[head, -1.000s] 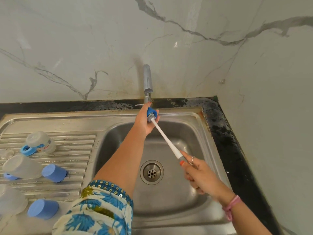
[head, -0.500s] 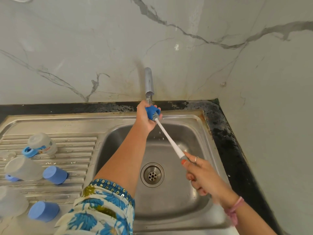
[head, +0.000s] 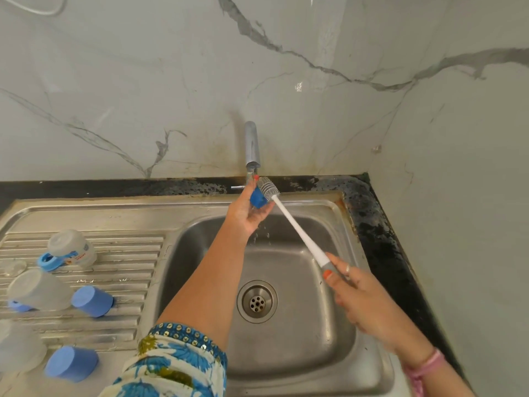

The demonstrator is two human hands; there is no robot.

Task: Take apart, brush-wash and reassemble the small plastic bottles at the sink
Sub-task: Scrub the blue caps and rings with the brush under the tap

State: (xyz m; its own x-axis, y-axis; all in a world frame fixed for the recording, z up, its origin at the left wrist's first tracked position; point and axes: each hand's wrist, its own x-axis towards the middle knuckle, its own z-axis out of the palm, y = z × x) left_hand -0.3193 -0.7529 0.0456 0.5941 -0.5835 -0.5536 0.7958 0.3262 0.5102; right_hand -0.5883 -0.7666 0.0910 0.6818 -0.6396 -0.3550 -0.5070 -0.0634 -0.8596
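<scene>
We see the steel sink [head: 286, 376] filling the lower centre of the frame, its ribbed draining board [head: 120, 253] at lower left, with the tap [head: 252, 146] at centre against the marble wall. On the draining board lie three translucent bottle bodies [head: 38, 287] and loose blue caps [head: 92, 300], so we judge that the disassembly is largely done and the washing is under way.

The left hand [head: 246, 213], raised under the tap at centre, grips a small blue cap [head: 258, 198] with curled fingers. The right hand [head: 363, 299], at lower right, holds the grey end of the long white bottle brush [head: 297, 224], fingers wrapped round the handle.

What has just changed: half a second ago the bristle head sat inside the blue cap; now it stands clear, just above and to the right of the cap, fully visible. Drops fall below the left hand. We take this to mean the scrub of this cap is ending, with rinsing next.

The upper bottle [head: 71, 249] at left bears a blue and red printed label; its writing is too small to read.
</scene>
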